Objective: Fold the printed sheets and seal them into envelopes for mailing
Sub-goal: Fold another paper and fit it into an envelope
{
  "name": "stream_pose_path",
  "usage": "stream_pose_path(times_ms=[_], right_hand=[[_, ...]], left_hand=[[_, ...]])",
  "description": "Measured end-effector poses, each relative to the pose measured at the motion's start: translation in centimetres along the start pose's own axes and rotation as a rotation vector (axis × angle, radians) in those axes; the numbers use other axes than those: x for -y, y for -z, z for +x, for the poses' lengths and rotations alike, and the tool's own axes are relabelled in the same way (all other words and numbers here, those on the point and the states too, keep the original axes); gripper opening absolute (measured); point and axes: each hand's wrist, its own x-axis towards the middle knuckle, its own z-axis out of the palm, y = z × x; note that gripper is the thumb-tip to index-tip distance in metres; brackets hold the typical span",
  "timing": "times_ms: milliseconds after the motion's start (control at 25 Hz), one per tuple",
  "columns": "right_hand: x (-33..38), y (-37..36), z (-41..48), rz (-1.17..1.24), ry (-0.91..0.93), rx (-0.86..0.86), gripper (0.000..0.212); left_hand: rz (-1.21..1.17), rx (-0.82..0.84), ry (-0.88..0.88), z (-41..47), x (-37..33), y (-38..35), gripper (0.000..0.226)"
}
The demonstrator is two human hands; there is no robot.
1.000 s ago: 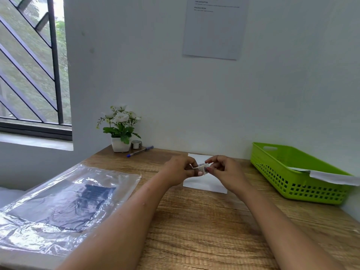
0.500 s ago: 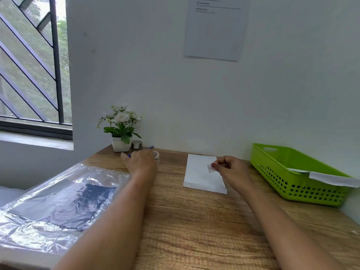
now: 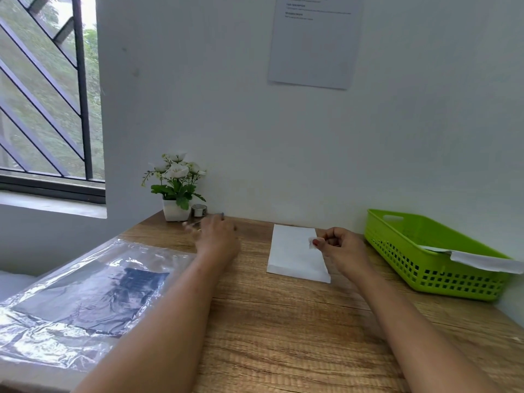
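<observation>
- Head view: your right hand [image 3: 344, 249] is over the right edge of the white envelope [image 3: 295, 255], thumb and forefinger pinched on a small piece of tape [image 3: 312, 243], the other fingers curled in.
- The white envelope lies flat on the wooden table [image 3: 283, 330], toward the back, between your two hands.
- Your left hand [image 3: 217, 238] reaches to the back left of the table, near the tape roll [image 3: 198, 210]. Its fingers are blurred and hidden behind the back of the hand, so you cannot tell whether they are apart or closed.
- The tape roll stands just beside the flower pot [image 3: 175, 212], against the wall. A pen [image 3: 219, 214] shows just past your left hand.
- The green basket [image 3: 419, 268] sits at the right edge of the table with a white paper [image 3: 482, 261] hanging over its rim.
- A clear plastic bag [image 3: 76, 296] with something dark inside lies at the left.
</observation>
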Motion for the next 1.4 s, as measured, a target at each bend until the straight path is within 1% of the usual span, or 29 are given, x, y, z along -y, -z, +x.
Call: stream_pose_path(times_ms=[40, 80, 120, 160, 200, 280, 360, 440, 560, 800, 920, 1080, 1160, 1200, 1320, 1400], right_hand=[[-0.1, 0.0, 0.1, -0.007, -0.005, -0.015, 0.018], [-0.3, 0.1, 0.2, -0.018, -0.008, -0.034, 0.018], [-0.4, 0.2, 0.3, -0.032, -0.013, -0.054, 0.019], [-0.5, 0.3, 0.3, -0.048, -0.021, -0.072, 0.019], [-0.7, 0.4, 0.5, -0.064, -0.031, -0.089, 0.019], [-0.9, 0.5, 0.6, -0.086, -0.049, -0.121, 0.02], [-1.1, 0.6, 0.8, -0.083, -0.06, -0.133, 0.021], [-1.3, 0.6, 0.8, -0.08, -0.064, -0.129, 0.021], [-1.3, 0.6, 0.8, -0.093, -0.064, -0.104, 0.018], [-1.3, 0.6, 0.6, -0.106, -0.067, -0.094, 0.017], [-1.3, 0.6, 0.6, -0.122, -0.062, -0.08, 0.019], [-1.3, 0.5, 0.6, -0.161, -0.029, -0.079, 0.023], [-1.2, 0.4, 0.7, -0.156, -0.065, -0.064, 0.031], [-1.1, 0.3, 0.7, -0.136, -0.087, -0.059, 0.034], [-1.1, 0.3, 1.0, -0.052, -0.134, -0.114, 0.037], [-1.5, 0.4, 1.5, -0.01, -0.152, -0.164, 0.034]], left_hand=[[-0.055, 0.012, -0.158, -0.4, -1.1, 0.3, 0.032], [-0.18, 0.067, -0.322, -0.9, -2.2, 0.5, 0.028], [-0.317, 0.168, -0.458, -1.6, -3.4, 0.7, 0.026], [-0.405, 0.263, -0.559, -2.4, -4.6, 0.6, 0.027], [-0.413, 0.321, -0.634, -3.0, -5.7, 0.5, 0.031], [-0.297, 0.343, -0.703, -3.7, -7.3, -0.2, 0.034], [-0.231, 0.327, -0.707, -3.7, -7.7, -1.0, 0.026], [-0.257, 0.314, -0.698, -3.6, -7.5, -1.2, 0.02], [-0.288, 0.303, -0.696, -3.6, -7.1, -1.1, 0.024], [-0.02, 0.092, -0.799, -4.1, -7.8, -1.2, 0.025], [-0.01, 0.062, -0.797, -4.4, -7.8, -1.3, 0.022], [-0.096, 0.086, -0.711, -3.7, -7.2, -1.7, 0.019], [-0.224, 0.08, -0.622, -3.4, -7.0, -1.3, 0.019], [-0.297, 0.037, -0.587, -3.3, -6.9, -0.9, 0.019], [-0.48, -0.181, -0.527, -3.3, -6.7, 0.5, 0.016], [-0.649, -0.266, -0.47, -3.2, -6.5, 1.0, 0.017]])
